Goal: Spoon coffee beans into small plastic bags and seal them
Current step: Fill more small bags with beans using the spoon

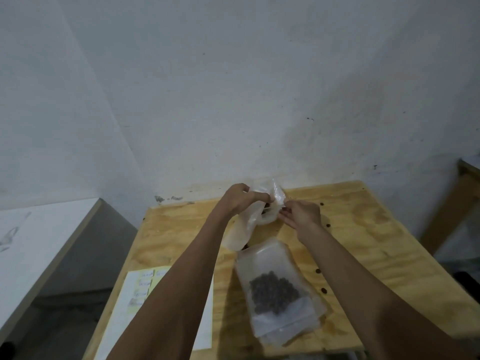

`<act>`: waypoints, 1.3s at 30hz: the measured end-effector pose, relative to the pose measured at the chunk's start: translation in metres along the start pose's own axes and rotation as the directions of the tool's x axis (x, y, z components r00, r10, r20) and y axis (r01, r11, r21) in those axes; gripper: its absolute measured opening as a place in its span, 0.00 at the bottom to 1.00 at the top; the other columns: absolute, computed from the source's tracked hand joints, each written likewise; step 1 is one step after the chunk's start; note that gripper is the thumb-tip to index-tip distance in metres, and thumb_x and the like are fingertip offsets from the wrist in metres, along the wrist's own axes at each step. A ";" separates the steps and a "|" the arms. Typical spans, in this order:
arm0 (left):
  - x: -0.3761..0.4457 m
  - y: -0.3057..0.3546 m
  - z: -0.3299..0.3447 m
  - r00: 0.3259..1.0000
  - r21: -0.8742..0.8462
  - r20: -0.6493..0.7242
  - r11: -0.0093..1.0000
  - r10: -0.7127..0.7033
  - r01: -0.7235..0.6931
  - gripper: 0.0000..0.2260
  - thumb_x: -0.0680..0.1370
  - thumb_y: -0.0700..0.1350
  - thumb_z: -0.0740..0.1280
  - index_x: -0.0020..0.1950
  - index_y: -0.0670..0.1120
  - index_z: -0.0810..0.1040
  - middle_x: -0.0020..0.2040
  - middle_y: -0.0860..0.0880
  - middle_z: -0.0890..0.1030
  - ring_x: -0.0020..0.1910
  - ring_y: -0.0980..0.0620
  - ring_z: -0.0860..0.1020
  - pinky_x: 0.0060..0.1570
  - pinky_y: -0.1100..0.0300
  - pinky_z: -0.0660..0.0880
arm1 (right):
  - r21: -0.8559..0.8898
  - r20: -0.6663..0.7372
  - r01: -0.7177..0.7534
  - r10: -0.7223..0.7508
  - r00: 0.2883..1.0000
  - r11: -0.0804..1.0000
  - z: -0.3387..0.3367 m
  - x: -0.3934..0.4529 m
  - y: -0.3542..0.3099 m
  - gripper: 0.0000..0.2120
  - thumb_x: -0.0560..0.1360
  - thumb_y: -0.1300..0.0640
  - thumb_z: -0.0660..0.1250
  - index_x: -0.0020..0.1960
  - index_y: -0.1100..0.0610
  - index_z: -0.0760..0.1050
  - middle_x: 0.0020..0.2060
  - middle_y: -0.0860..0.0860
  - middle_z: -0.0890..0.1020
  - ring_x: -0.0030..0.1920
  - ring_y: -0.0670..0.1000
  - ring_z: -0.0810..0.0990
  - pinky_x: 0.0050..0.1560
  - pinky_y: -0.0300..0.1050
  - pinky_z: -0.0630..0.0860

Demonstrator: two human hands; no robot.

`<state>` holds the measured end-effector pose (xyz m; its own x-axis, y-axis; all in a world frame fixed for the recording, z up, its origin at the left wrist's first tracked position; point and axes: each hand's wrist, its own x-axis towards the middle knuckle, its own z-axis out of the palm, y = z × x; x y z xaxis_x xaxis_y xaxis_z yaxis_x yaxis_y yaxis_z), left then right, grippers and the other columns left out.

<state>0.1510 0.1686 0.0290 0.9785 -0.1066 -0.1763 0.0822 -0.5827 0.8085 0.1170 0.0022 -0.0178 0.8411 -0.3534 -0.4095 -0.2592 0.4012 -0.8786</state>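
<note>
At the far edge of the wooden table (363,237), my left hand (240,201) grips a clear plastic bag (272,196) by its upper part. Just to its right, my right hand (301,213) pinches the same bag's edge. Dark coffee beans show at the bag's mouth between the two hands. Another limp clear bag (239,232) hangs below my left hand. Nearer to me, a clear zip bag with a heap of coffee beans (275,289) lies flat on a stack of similar bags. No spoon is in view.
A white sheet with yellow handwritten labels (140,289) lies at the table's near left, partly under my left forearm. Several loose beans (323,290) dot the right half of the table. A white counter (39,245) stands left, wooden furniture (457,198) right, a wall behind.
</note>
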 end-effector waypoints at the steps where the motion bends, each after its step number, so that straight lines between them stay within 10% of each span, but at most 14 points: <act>1: 0.002 -0.002 0.000 1.000 -0.014 -0.002 1.000 -0.008 0.008 0.33 0.57 0.65 0.76 0.52 0.42 0.81 0.50 0.48 0.80 0.47 0.48 0.79 0.43 0.53 0.72 | -0.015 0.013 0.029 -0.028 1.000 0.999 0.003 0.001 0.002 0.03 0.78 0.68 0.69 0.45 0.64 0.79 0.40 0.59 0.82 0.39 0.54 0.83 0.41 0.46 0.83; 6: 0.003 -0.014 -0.001 1.000 -0.105 0.016 0.994 -0.020 0.021 0.21 0.67 0.58 0.77 0.43 0.43 0.75 0.43 0.48 0.72 0.43 0.50 0.73 0.42 0.55 0.67 | -0.099 0.126 0.147 -0.134 0.983 0.984 0.015 0.000 0.009 0.02 0.77 0.68 0.71 0.48 0.65 0.83 0.42 0.59 0.85 0.41 0.54 0.85 0.41 0.45 0.84; 10: -0.003 -0.020 -0.005 1.000 -0.205 -0.014 0.978 0.021 -0.023 0.40 0.60 0.63 0.78 0.60 0.35 0.80 0.60 0.35 0.80 0.60 0.37 0.80 0.58 0.44 0.76 | -0.168 0.093 0.230 -0.217 0.972 0.958 0.016 -0.003 0.011 0.04 0.78 0.66 0.71 0.51 0.64 0.83 0.42 0.58 0.86 0.41 0.55 0.87 0.45 0.49 0.85; 19: -0.010 -0.029 -0.012 0.995 -0.269 -0.026 0.958 0.095 -0.099 0.26 0.62 0.60 0.79 0.53 0.45 0.86 0.48 0.47 0.87 0.48 0.45 0.85 0.50 0.46 0.80 | -0.223 0.018 0.441 -0.448 0.894 0.870 -0.016 -0.002 0.018 0.07 0.76 0.68 0.72 0.52 0.63 0.86 0.47 0.55 0.87 0.44 0.50 0.87 0.45 0.44 0.85; 39: -0.013 0.000 0.005 0.994 -0.495 -0.029 0.863 0.104 -0.104 0.26 0.65 0.58 0.78 0.54 0.41 0.86 0.53 0.42 0.86 0.54 0.41 0.83 0.50 0.48 0.77 | -0.129 0.005 0.119 -0.119 0.993 0.984 -0.011 0.001 0.007 0.06 0.79 0.64 0.67 0.50 0.65 0.82 0.39 0.59 0.86 0.38 0.55 0.87 0.35 0.43 0.83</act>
<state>0.1375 0.1657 0.0281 0.9869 -0.1428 -0.0751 0.0622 -0.0929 0.9937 0.1106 -0.0043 -0.0271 0.8685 -0.3944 -0.3003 -0.2161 0.2440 -0.9454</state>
